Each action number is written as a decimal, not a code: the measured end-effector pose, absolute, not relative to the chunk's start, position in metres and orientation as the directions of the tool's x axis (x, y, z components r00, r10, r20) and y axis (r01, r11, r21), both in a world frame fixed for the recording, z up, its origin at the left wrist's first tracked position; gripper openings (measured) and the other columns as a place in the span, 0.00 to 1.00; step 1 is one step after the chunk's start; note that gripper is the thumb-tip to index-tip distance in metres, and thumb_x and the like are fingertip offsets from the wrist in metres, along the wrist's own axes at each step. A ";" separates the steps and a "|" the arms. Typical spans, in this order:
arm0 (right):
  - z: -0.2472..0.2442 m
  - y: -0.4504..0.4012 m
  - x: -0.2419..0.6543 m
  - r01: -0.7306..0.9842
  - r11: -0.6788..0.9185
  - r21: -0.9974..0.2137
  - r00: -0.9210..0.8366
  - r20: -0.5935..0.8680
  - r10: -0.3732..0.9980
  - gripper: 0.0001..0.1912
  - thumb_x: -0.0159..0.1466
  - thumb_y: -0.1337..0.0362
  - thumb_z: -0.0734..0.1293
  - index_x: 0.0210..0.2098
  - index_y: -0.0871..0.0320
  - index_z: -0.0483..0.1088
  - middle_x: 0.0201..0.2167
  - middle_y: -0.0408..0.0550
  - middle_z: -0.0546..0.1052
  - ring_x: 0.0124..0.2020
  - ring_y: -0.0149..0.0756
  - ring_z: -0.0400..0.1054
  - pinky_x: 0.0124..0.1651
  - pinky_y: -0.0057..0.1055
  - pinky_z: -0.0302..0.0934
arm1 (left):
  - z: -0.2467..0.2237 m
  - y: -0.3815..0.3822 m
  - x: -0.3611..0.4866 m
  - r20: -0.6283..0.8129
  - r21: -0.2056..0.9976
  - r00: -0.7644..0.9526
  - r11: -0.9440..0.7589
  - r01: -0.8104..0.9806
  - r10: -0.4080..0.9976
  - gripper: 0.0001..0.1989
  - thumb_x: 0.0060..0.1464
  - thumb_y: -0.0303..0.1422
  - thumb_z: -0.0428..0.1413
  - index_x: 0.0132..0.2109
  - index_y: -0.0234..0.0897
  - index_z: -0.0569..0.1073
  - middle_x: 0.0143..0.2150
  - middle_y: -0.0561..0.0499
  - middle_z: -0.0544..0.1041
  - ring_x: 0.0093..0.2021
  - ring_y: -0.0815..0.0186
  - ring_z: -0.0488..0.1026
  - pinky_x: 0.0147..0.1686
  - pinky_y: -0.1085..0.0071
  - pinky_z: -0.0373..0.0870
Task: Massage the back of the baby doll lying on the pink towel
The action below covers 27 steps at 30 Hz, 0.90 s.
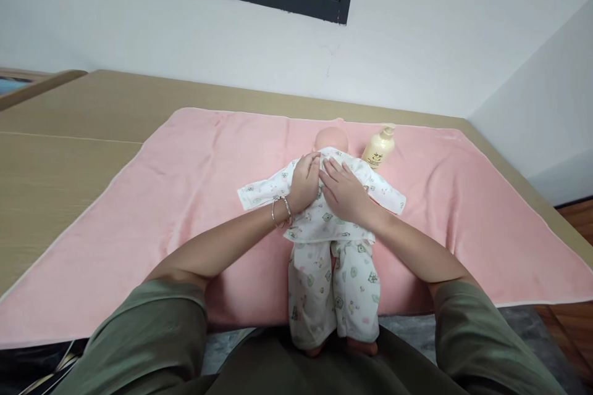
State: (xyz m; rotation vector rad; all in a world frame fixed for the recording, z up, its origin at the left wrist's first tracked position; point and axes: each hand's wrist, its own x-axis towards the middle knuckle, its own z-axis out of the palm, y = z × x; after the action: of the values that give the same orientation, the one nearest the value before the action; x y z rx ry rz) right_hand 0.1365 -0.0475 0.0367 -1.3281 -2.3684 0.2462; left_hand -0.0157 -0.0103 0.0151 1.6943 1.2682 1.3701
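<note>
A baby doll (pixel 328 225) in a white printed pyjama top and trousers lies stretched out on a pink blanket (pixel 222 197). Its smooth, bald head (pixel 332 138) points away from me, with no face visible, and its sleeves spread to both sides. My left hand (pixel 304 184), with bracelets at the wrist, rests on the left of the doll's upper body, fingers extended and close together. Beside it, my right hand (pixel 343 190) lies flat on the other side, fingers slightly apart. The fingertips of both hands nearly meet below the neck.
A cream pump bottle (pixel 380 147) stands on the blanket, right of the doll's head. The wooden table (pixel 83 114) shows around the blanket, against a white wall (pixel 417 31). The doll's feet (pixel 362 347) reach the near edge, close to my body.
</note>
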 end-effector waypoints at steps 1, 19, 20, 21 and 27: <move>0.038 -0.042 0.139 0.767 0.527 -0.364 -0.465 0.250 0.849 0.30 0.75 0.60 0.56 0.72 0.66 0.64 0.76 0.63 0.61 0.80 0.54 0.49 0.81 0.60 0.41 | 0.015 -0.010 -0.016 0.373 0.884 0.006 -0.358 0.300 0.928 0.19 0.70 0.38 0.45 0.54 0.37 0.77 0.58 0.40 0.81 0.62 0.55 0.75 0.68 0.57 0.68; 0.044 -0.020 0.161 0.868 0.295 -0.399 -0.270 0.118 0.956 0.33 0.77 0.53 0.54 0.76 0.62 0.57 0.79 0.60 0.54 0.81 0.53 0.43 0.80 0.61 0.38 | 0.005 -0.007 -0.015 0.413 0.803 0.042 -0.385 0.454 0.910 0.18 0.65 0.33 0.49 0.57 0.38 0.75 0.60 0.41 0.81 0.63 0.53 0.75 0.69 0.49 0.68; 0.044 -0.017 0.164 0.877 0.265 -0.401 -0.243 0.107 0.964 0.35 0.77 0.52 0.54 0.77 0.64 0.56 0.79 0.61 0.53 0.81 0.54 0.43 0.80 0.60 0.38 | 0.004 -0.007 -0.015 0.420 0.787 0.047 -0.389 0.479 0.907 0.18 0.64 0.32 0.49 0.57 0.37 0.75 0.61 0.40 0.79 0.64 0.53 0.74 0.70 0.49 0.68; 0.044 -0.015 0.165 0.888 0.243 -0.391 -0.222 0.098 0.970 0.36 0.77 0.51 0.54 0.77 0.66 0.55 0.79 0.63 0.52 0.81 0.56 0.42 0.80 0.59 0.38 | 0.003 -0.008 -0.015 0.428 0.769 0.051 -0.394 0.503 0.902 0.19 0.63 0.32 0.50 0.58 0.36 0.75 0.63 0.39 0.78 0.66 0.52 0.73 0.70 0.49 0.67; 0.048 -0.032 0.150 0.958 0.141 -0.249 -0.126 0.077 0.989 0.39 0.77 0.53 0.53 0.75 0.81 0.51 0.76 0.78 0.54 0.80 0.64 0.46 0.80 0.60 0.40 | 0.010 -0.003 -0.016 0.377 0.627 0.186 -0.398 0.670 0.907 0.21 0.66 0.33 0.47 0.61 0.34 0.73 0.65 0.38 0.76 0.68 0.50 0.70 0.76 0.44 0.56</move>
State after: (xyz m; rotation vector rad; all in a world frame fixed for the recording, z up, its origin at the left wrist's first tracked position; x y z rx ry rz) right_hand 0.1500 -0.0322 0.0483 -1.9131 -2.1930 0.2035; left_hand -0.0156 -0.0028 0.0099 2.1464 1.4946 1.0389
